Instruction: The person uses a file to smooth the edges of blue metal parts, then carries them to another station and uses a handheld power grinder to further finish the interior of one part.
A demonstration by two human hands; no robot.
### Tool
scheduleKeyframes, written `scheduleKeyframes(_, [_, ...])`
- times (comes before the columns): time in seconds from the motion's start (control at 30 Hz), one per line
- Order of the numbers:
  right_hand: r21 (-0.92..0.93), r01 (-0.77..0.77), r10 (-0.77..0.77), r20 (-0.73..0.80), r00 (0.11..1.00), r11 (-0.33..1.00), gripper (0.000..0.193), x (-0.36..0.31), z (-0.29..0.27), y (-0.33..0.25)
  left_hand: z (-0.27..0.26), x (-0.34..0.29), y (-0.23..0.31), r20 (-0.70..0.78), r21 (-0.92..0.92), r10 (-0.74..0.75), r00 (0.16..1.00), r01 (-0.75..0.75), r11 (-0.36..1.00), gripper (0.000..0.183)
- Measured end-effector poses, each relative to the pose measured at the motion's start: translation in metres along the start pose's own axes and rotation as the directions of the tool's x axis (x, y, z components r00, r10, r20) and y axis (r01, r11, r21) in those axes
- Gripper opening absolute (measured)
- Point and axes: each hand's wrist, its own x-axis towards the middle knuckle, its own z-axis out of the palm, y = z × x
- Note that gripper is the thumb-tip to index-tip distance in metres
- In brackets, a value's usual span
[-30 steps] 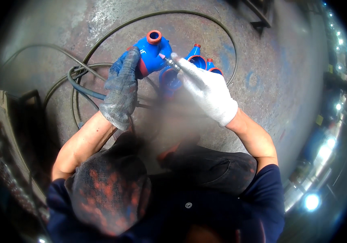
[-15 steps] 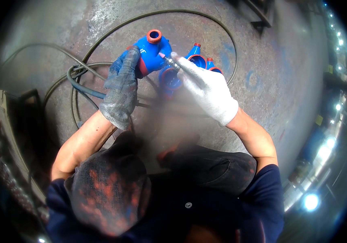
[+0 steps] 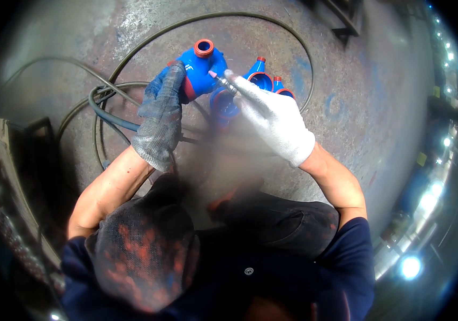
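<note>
My left hand [image 3: 160,109], in a grey glove stained blue, is closed around the left side of a blue metal housing [image 3: 202,72] that looks like a water meter body. The housing has a red threaded neck pointing up and a red lower rim, with pale marks on its blue face. In a white glove, my right hand [image 3: 274,120] grips a slim die grinder [image 3: 229,86]. Its pink grinding tip [image 3: 213,74] is at the blue surface, right of the marks; whether it touches, I cannot tell. Part of the grinder is hidden by my fingers.
Several similar blue housings [image 3: 261,80] with red openings stand on the concrete floor [image 3: 346,112] beyond my right hand. A long dark hose [image 3: 223,15] loops around the work, with more coils at left. A dark metal frame [image 3: 341,21] stands at the far right.
The blue housing has turned very slightly, and more of its pale marks shows. The grinder's tip has shifted a little left; both hands keep their grips.
</note>
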Motion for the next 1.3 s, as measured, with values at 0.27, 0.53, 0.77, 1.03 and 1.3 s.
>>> scheduleKeyframes(0.27, [-0.025,-0.011,0.012,0.043,0.999,1.000,0.045,0.000,0.000,-0.001,0.000,-0.001,-0.002,0.047,0.044,0.168,0.985,-0.170,0.984,0.050])
scheduleKeyframes(0.53, [0.022,0.012,-0.011,-0.028,1.000,1.000,0.044,0.000,0.002,0.002,-0.001,-0.001,-0.002,0.061,0.016,0.154,0.986,-0.156,0.988,0.050])
scheduleKeyframes(0.77, [0.019,0.045,-0.043,-0.055,0.998,0.999,0.043,0.001,0.002,0.002,-0.002,-0.001,-0.004,0.061,0.045,0.195,0.979,-0.198,0.979,0.050])
scheduleKeyframes(1.03, [-0.009,-0.009,0.009,-0.026,1.000,1.000,0.045,0.002,-0.005,-0.002,-0.001,-0.001,0.002,0.071,0.078,0.152,0.986,-0.158,0.984,0.050])
scheduleKeyframes(1.3, [-0.014,0.015,-0.015,-0.005,1.000,1.000,0.046,0.000,0.001,0.001,-0.004,-0.001,-0.002,0.090,0.085,0.190,0.978,-0.198,0.977,0.049])
